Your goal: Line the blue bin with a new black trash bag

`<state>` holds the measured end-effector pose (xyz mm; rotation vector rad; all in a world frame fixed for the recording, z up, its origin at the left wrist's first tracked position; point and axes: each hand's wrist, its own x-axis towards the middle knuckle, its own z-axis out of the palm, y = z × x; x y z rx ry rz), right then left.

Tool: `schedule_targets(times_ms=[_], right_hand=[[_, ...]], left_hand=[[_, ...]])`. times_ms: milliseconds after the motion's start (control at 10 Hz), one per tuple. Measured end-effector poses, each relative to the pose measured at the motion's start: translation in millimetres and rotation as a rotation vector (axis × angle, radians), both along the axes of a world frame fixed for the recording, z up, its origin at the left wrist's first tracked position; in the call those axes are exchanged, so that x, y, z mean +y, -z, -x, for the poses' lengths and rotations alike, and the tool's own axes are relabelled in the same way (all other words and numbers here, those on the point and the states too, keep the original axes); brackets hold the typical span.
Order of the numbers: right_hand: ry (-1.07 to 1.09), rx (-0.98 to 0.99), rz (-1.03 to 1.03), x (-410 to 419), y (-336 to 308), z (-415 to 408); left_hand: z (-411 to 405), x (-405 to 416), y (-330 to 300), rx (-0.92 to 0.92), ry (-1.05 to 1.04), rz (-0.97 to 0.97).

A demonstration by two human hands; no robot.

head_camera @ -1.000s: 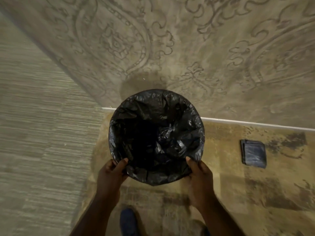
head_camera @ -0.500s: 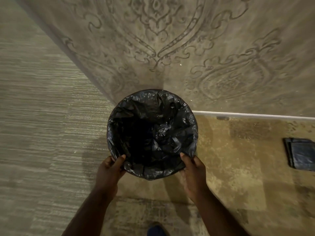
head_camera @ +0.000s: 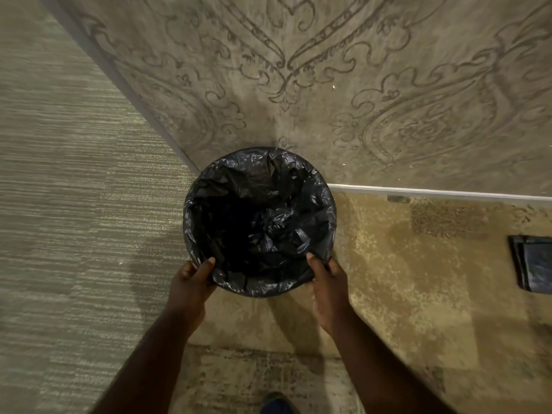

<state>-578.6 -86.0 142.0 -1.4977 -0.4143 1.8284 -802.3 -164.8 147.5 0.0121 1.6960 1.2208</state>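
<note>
- Hands sit on the near rim of the bin: the left hand [head_camera: 191,283] grips the left side, thumb hooked over the edge onto the plastic, and the right hand [head_camera: 328,283] grips the right side the same way.
- Compared with a second ago, the bin is closer to the corner where the two walls meet, and the folded dark bundle [head_camera: 534,264] on the floor now lies well off to the right. My guess is that the bin is being carried or slid back to its place.
- That suggests the lining is essentially done; what remains is setting the bin down and letting go.
- The black trash bag [head_camera: 260,222] fills the round opening and folds over the rim all the way round, so none of the blue bin shows from above.
- The plastic is thin, glossy and heavily crinkled, catching small highlights.
- The patterned wall [head_camera: 358,85] bears raised scrollwork, the other wall [head_camera: 59,189] is finely striped, and the floor [head_camera: 418,294] looks mottled and worn.
</note>
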Motion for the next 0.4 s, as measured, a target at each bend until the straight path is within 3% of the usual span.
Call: schedule_targets(times_ms=[200,300,400], right_hand=[[-0.016,-0.062,0.037,-4.5,-16.6,-15.7],[-0.031,-0.196,-0.062,-7.7,-41.8,-42.2],[-0.120,-0.363,-0.218,-5.7,-81.3,-76.7]], left_hand=[[-8.5,-2.8,-21.3,0.045,0.016,0.093],[-35.5,-7.0,-54.1,0.374,0.023,0.165],[-71.9,-3.8,-92.4,0.732,0.196,0.048]])
